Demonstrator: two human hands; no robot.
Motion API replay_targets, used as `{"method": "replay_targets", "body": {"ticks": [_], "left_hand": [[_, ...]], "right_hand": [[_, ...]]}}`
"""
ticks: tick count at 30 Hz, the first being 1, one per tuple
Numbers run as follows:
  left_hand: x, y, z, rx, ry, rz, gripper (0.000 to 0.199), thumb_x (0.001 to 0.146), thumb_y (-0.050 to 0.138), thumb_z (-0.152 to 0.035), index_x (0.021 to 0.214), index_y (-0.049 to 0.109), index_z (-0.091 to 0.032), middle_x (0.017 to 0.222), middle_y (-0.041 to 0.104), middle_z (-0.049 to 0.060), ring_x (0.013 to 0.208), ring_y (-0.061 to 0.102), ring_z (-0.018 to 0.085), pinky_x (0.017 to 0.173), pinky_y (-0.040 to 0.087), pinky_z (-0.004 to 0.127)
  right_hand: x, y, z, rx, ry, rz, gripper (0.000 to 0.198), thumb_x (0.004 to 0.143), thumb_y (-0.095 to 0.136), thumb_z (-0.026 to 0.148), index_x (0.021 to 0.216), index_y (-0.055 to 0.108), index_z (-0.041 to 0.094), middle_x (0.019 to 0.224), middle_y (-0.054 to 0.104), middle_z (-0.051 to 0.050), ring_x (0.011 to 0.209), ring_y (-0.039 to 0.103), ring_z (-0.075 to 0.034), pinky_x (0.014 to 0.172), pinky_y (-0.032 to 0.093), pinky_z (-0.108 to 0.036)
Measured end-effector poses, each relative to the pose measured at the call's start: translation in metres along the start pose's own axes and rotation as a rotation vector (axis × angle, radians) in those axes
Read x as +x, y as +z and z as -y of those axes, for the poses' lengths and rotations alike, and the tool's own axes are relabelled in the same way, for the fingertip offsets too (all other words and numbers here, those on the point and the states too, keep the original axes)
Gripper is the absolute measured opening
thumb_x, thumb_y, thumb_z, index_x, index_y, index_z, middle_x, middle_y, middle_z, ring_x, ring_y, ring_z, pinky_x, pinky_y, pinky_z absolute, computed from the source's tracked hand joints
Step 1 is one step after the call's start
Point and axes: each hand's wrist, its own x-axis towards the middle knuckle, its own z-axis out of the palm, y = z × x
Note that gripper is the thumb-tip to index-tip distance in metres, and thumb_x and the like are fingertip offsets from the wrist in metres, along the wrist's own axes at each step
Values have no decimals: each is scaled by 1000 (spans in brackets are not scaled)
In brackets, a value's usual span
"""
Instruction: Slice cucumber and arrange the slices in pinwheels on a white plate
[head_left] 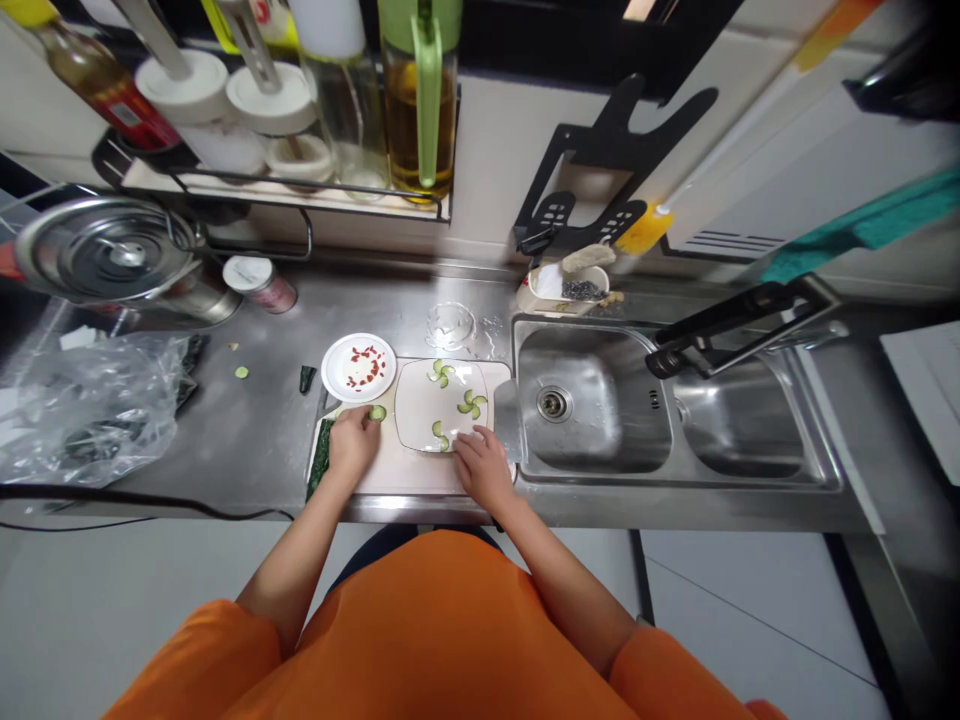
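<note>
My left hand [354,447] is at the left of a white cutting board [409,478], its fingers closed around the edge of a green cucumber slice [377,412]. My right hand [484,462] has its fingers stretched over the near right rim of a white squarish plate [424,405]. Fanned cucumber slices [472,404] lie in several clusters on that plate. A dark green cucumber piece [321,455] rests beside my left wrist. Behind my left hand, a round white plate [337,375] holds small red bits. A wide knife blade [509,415] lies at the board's right, partly hidden by my right hand.
A double steel sink [592,400] with a black faucet [697,335] is at the right. On the left are a plastic bag [90,410], a lidded pot [127,255] and a small jar [260,284]. A bottle rack [300,195] hangs above the counter [247,430].
</note>
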Motion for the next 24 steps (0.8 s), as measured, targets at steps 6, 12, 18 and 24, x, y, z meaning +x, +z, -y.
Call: {"method": "replay_targets", "body": {"ticks": [6, 12, 18, 24], "left_hand": [[1, -2, 0, -30, 3, 6, 31, 80, 50, -30, 101, 68, -16, 93, 69, 11, 89, 60, 23, 83, 44, 33], [-2, -5, -6, -80, -49, -30, 24, 78, 53, -31, 91, 66, -16, 84, 67, 8, 77, 59, 20, 75, 43, 30], [-1, -12, -6, -291, -171, 23, 22, 74, 59, -38, 80, 66, -19, 75, 67, 2, 68, 58, 15, 68, 41, 26], [1, -20, -21, -766, -252, 235, 39, 58, 72, -47, 79, 66, -15, 68, 65, 1, 58, 53, 11, 57, 38, 22]], "right_hand": [[-3, 2, 0, -1, 10, 13, 26, 91, 47, 22, 108, 65, 21, 116, 63, -8, 124, 36, -30, 93, 36, -45], [-4, 1, 1, 15, 11, 7, 26, 90, 48, 21, 109, 65, 22, 116, 63, -9, 124, 36, -30, 93, 36, -45], [-1, 2, -1, 79, 35, -28, 21, 88, 51, 22, 102, 67, 21, 108, 65, -8, 120, 41, -28, 94, 37, -44], [19, -2, 6, 337, 97, -96, 21, 87, 50, 18, 95, 69, 20, 89, 70, -5, 90, 57, -19, 94, 38, -38]]}}
